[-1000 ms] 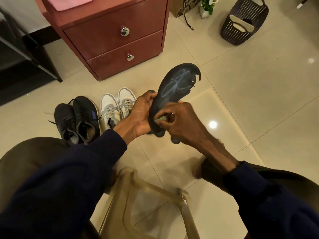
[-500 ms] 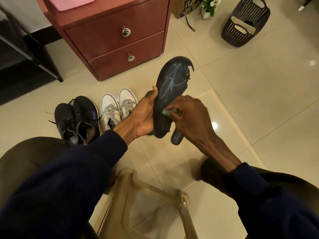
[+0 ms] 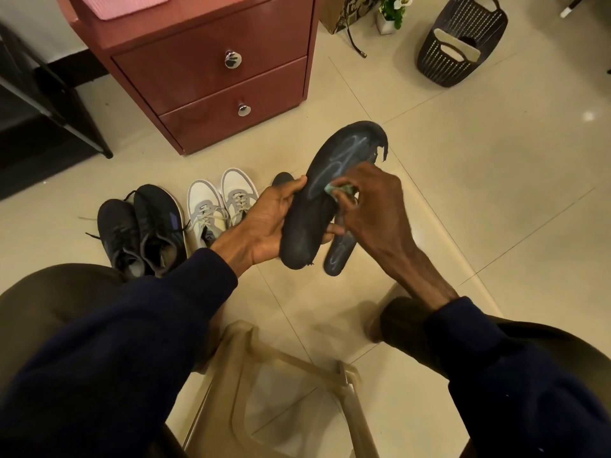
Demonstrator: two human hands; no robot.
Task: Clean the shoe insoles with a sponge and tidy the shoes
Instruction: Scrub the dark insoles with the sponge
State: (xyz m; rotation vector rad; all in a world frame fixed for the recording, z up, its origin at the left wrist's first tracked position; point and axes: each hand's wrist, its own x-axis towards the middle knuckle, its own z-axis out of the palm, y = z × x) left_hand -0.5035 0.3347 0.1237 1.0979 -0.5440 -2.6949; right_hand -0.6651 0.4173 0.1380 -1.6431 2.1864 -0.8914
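Observation:
My left hand [image 3: 264, 223] grips a dark insole [image 3: 314, 206] at its heel half, holding it up over the floor with its torn toe end pointing away. Pale streaks mark its upper face. My right hand [image 3: 373, 206] pinches a small greenish sponge [image 3: 337, 190] and presses it against the middle of the insole. A second dark insole [image 3: 339, 256] lies on the floor just below my hands, partly hidden by them. On the floor to the left stand a pair of black sneakers [image 3: 142, 229] and a pair of white-grey sneakers [image 3: 221, 203].
A red-brown cabinet with two drawers [image 3: 211, 81] stands behind the shoes. A dark perforated basket [image 3: 463, 47] sits at the far right, a small potted plant [image 3: 393, 11] near it. A black rack [image 3: 49, 104] is at the left. A translucent plastic stool [image 3: 281, 391] is between my knees.
My right hand with the sponge has moved up the insole from the heel part toward the middle. My left hand has kept its hold, tilting the insole slightly.

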